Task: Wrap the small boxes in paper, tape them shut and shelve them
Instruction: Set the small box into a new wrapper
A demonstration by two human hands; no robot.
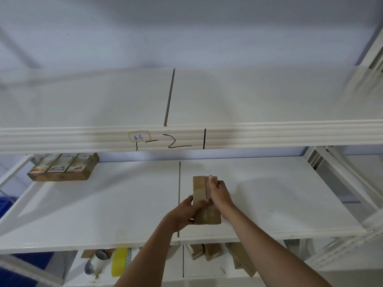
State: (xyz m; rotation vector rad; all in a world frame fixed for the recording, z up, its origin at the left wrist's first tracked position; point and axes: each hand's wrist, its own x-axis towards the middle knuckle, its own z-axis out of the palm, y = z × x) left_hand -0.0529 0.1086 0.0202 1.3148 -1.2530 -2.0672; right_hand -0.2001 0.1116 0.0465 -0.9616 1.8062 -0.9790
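**Both hands on wrapped boxes, middle shelf**

Two wrapped boxes [204, 198], brown paper, side by side lengthwise, touching along their long edges, resting on the middle shelf [279, 199] just right of the panel seam [179, 183]. Left hand [186, 212] curled round the near left side of the pair, thumb across the top. Right hand [220, 193] laid over the right box from above, fingers wrapped down its far side, one fingertip showing near the far end. Both gripping, nothing loose.

Shelving: white metal rack, white panels, ribbed front rail [269, 133] on the upper shelf [248, 96]. Rail carrying a small yellow-bordered label [138, 137] with handwriting, plus black marker strokes [180, 141] beside it. Upper shelf blurred. Pale blue-grey wall [186, 27] behind.

Far left of middle shelf: three more wrapped boxes [64, 168] in a row, printed labels on top, text unreadable.

Below the middle shelf: yellow tape roll [121, 262] standing on edge, grey-capped bottle [95, 264] lying next to it, more brown boxes [213, 251] further right, partly hidden by the shelf edge and forearm. Blue bin [6, 206] at far left edge.
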